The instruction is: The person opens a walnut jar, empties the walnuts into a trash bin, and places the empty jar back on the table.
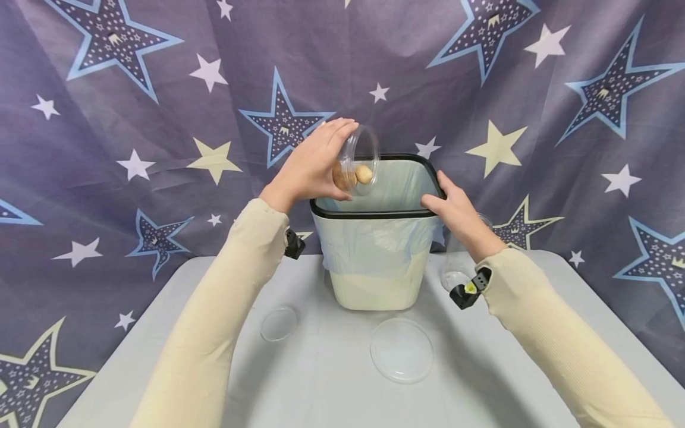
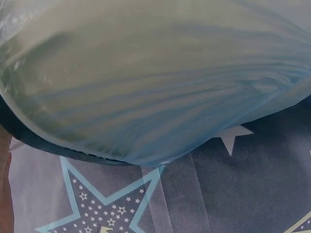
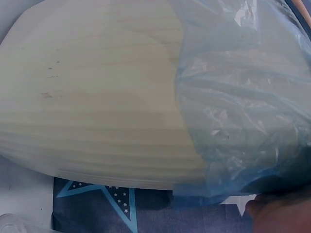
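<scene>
My left hand [image 1: 316, 161] grips a clear plastic jar [image 1: 350, 156] tipped on its side, its mouth turned right over the trash can [image 1: 377, 288]. Small round tan food pieces [image 1: 364, 174] lie inside the jar near its mouth. My right hand [image 1: 455, 208] holds the black rim [image 1: 436, 178] of the can at its right side, thumb over the edge. A thin bluish bag [image 1: 374, 244] lines the can and folds down over its outside. In the right wrist view the cream wall [image 3: 97, 97] and the bag [image 3: 238, 107] fill most of the picture.
A small clear round lid [image 1: 279, 324] lies on the table [image 1: 321, 380] left of the can, and a larger clear lid [image 1: 402, 351] in front of it. Another clear container [image 1: 455, 270] stands behind my right wrist. A star-patterned cloth [image 1: 342, 71] hangs behind the table.
</scene>
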Motion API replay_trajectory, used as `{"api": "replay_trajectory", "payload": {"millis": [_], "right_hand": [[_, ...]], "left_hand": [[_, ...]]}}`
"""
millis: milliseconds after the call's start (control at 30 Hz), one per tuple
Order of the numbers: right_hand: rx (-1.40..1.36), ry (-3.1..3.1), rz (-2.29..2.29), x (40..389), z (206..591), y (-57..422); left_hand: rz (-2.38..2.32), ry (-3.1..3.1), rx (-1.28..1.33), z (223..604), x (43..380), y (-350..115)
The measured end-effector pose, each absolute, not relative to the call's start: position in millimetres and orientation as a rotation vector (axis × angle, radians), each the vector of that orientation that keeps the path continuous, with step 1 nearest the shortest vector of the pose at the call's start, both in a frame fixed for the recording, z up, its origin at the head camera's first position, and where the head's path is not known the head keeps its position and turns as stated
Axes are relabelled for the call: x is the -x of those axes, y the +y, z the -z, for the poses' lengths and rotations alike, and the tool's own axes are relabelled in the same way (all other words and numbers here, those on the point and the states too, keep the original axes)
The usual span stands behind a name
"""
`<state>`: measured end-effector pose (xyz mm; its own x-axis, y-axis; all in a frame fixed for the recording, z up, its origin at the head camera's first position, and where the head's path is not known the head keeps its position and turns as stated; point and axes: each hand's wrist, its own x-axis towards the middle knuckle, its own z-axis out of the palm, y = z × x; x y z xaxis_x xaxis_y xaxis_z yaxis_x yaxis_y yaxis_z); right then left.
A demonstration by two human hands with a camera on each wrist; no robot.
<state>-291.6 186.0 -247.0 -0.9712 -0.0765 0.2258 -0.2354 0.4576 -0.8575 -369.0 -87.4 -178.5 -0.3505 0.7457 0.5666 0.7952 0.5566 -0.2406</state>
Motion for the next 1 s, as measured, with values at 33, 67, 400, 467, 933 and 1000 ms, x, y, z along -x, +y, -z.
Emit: {"api": "replay_trajectory", "payload": {"millis": [33,67,400,467,933,1000], "right_hand": [[-0.276,-2.547,-1.535,291.9,247.1,186.1],[-0.274,-2.547,-1.534,291.9,247.2,186.3],[-0.277,-2.548,-1.532,292.8,247.5,186.7],[-0.278,-2.549,-1.535,293.0,248.0,186.7],[-0.252,-2.557,-1.558,290.8,247.2,184.4],[-0.252,-2.553,-1.556,290.6,246.9,184.4]], "left_hand": [[0.090,-2.155,1.231,178.5,368.3,-86.5],[0.077,-2.155,1.229,178.3,367.1,-85.2],[0.009,-2.153,1.234,173.6,355.5,-73.5],[0.017,-2.171,1.193,173.5,356.4,-76.3],[0.040,-2.204,1.186,175.4,358.3,-90.5],[0.044,-2.187,1.192,174.5,358.5,-90.6]]}}
